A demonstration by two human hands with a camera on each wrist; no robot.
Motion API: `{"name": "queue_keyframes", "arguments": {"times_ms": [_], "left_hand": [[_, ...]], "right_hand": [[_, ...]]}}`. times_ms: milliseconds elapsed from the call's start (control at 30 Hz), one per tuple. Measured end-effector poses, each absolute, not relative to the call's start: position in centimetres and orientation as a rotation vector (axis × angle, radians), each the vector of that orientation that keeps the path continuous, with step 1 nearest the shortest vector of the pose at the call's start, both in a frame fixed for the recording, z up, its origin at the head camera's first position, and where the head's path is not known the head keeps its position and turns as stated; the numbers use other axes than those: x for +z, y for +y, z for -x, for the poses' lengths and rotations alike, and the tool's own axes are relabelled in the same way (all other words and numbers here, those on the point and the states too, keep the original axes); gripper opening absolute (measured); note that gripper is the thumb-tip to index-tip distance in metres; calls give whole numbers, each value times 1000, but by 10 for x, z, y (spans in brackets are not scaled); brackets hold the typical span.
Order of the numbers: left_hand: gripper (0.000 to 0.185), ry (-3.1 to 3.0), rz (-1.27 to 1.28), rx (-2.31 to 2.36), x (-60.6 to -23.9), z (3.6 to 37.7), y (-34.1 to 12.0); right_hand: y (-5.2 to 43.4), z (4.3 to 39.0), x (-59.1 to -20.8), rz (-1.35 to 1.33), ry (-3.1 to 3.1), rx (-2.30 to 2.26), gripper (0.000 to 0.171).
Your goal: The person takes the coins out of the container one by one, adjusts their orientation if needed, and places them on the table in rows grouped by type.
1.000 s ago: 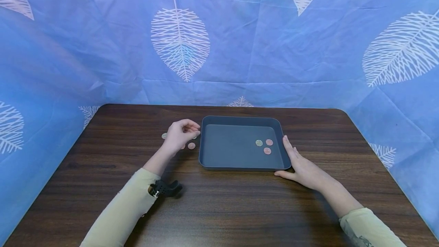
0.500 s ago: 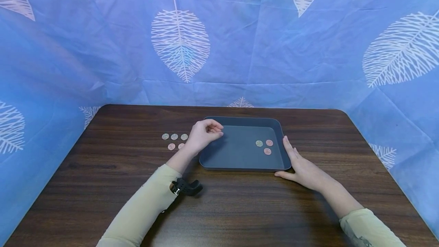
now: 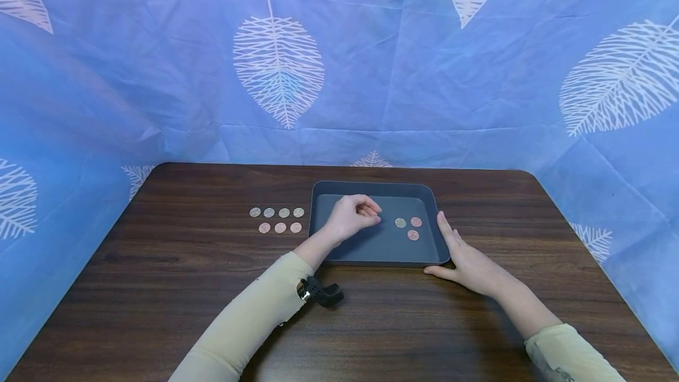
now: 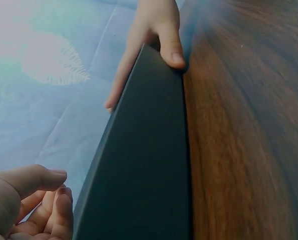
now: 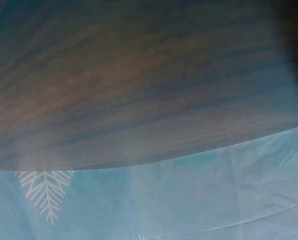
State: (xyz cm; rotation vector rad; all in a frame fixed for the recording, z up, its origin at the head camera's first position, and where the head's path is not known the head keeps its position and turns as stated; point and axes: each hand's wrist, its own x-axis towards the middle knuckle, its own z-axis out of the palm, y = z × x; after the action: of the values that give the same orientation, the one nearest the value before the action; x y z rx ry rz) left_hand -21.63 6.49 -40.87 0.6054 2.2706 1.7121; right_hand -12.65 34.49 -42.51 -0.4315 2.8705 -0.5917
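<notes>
My left hand (image 3: pixel 350 217) is over the dark grey tray (image 3: pixel 366 255), its fingers loosely bent, with a gap between thumb and fingertips and no coin showing there. In the left wrist view the hand (image 4: pixel 28 205) is beside the tray's side wall (image 4: pixel 143 145). A gold-toned coin (image 3: pixel 400 223) and two copper coins, one farther back (image 3: pixel 416 222) and one nearer (image 3: pixel 413 235), lie in the tray just right of that hand. My right hand (image 3: pixel 469 264) rests against the tray's front right corner, fingers straight along its right side and thumb at the front wall.
Left of the tray, several silver coins (image 3: pixel 284 213) lie in a row on the brown wooden table (image 3: pixel 403 323), with three copper coins (image 3: pixel 280 228) in a nearer row. A blue leaf-patterned cloth (image 3: pixel 361 75) hangs behind. A black strap (image 3: pixel 320 292) is around the left sleeve.
My left hand has moved right, from over the coins on the table to above the tray's middle, uncovering both rows. The right hand, the tray and its coins stay put.
</notes>
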Motion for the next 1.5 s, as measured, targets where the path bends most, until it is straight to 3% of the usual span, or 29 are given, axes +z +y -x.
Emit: {"name": "queue_keyframes", "arguments": {"times_ms": [967,1233,1500], "left_hand": [[12,2313,-633,1566,-418,231,130],[10,2401,-507,1501,-431,233,134],[12,2430,-598,1405,-434,237,136]], "right_hand": [[345,125,-427,429,2869,-602,115],[344,125,-427,423,2866,-601,114],[344,125,-425,428,2868,-601,114]]}}
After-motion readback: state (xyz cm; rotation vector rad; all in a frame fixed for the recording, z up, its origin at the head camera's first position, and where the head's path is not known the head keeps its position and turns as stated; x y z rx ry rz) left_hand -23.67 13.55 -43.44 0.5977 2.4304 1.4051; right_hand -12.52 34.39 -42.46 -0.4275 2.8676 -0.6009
